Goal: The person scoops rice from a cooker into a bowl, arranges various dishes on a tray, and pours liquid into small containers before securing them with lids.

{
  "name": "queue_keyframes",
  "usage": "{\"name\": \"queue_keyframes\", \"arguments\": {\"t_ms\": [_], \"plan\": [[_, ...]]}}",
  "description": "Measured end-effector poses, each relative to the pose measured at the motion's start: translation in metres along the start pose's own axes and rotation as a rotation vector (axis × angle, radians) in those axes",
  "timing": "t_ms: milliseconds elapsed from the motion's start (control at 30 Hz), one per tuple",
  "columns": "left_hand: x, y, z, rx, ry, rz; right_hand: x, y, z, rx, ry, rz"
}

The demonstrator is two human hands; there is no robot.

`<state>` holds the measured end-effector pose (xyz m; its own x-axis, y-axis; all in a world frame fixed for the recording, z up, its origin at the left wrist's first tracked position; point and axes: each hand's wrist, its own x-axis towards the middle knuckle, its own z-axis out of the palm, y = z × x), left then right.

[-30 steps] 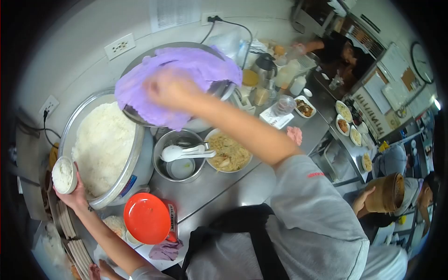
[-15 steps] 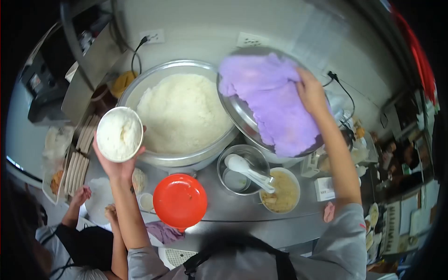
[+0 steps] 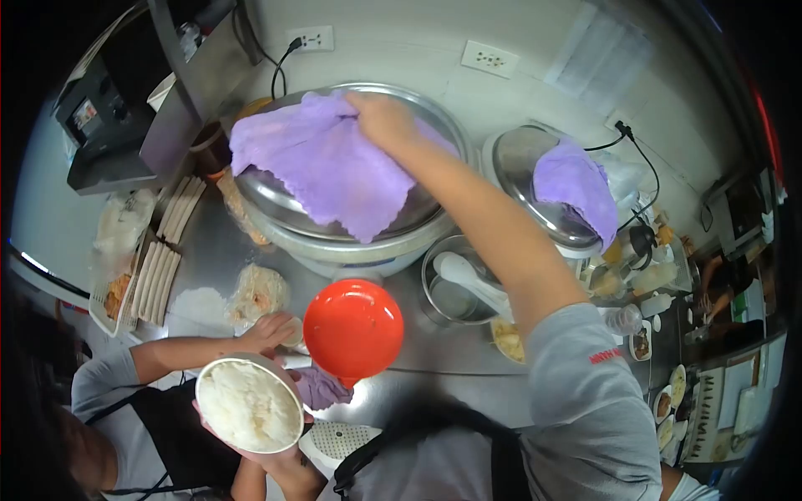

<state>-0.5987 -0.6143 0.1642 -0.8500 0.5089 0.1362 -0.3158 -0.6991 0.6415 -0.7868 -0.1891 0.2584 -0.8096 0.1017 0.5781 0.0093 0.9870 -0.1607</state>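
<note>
The right hand [image 3: 386, 123] is gripping a purple cloth [image 3: 326, 163] on a metal lid [image 3: 280, 196], far across the tabletop [image 3: 434, 360]; the left hand [image 3: 280, 461] is clasping a rice-filled bowl [image 3: 284, 377], near left.

I watch by one camera, worn on person's head. View looks forward and down at steel counter [image 3: 434, 361], from above. Wearer's grey shirt [image 3: 443, 472] fills bottom edge, very near. Rice bowl [image 3: 251, 405] comes closer to lens than red plate [image 3: 352, 328]. Wall [image 3: 401, 42] stands across top. Lens is wide: straight lines bend, corners are dark. Dishes [image 3: 678, 382] at right side look small, farther away.
</note>
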Motion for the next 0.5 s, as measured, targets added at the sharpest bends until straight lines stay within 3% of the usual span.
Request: {"name": "queue_keyframes", "arguments": {"t_ms": [67, 100, 133, 167, 233, 300, 500], "plan": [[-0.023, -0.003, -0.001, -0.024, 0.236, -0.033, -0.003, -0.004, 0.001, -0.075, 0.006, -0.045], [-0.018, -0.004, 0.028, -0.303, 0.374, -0.075, -0.004, -0.003, -0.002, -0.120, 0.016, -0.065], [-0.020, -0.006, 0.034, -0.414, 0.344, -0.106, -0.005, -0.001, -0.003, -0.172, 0.012, -0.064], [-0.019, -0.011, 0.048, -0.319, 0.220, -0.109, -0.005, 0.001, -0.005, -0.183, -0.009, -0.066], [-0.021, -0.018, 0.064, -0.269, 0.367, -0.124, 0.001, 0.007, -0.002, -0.200, -0.037, -0.087], [-0.027, -0.026, 0.083, -0.330, 0.388, -0.126, -0.003, 0.004, 0.004, -0.225, 0.026, -0.071], [-0.058, -0.056, 0.111, -0.550, 0.280, -0.062, -0.003, 0.019, 0.004, -0.114, -0.013, -0.136]]}}
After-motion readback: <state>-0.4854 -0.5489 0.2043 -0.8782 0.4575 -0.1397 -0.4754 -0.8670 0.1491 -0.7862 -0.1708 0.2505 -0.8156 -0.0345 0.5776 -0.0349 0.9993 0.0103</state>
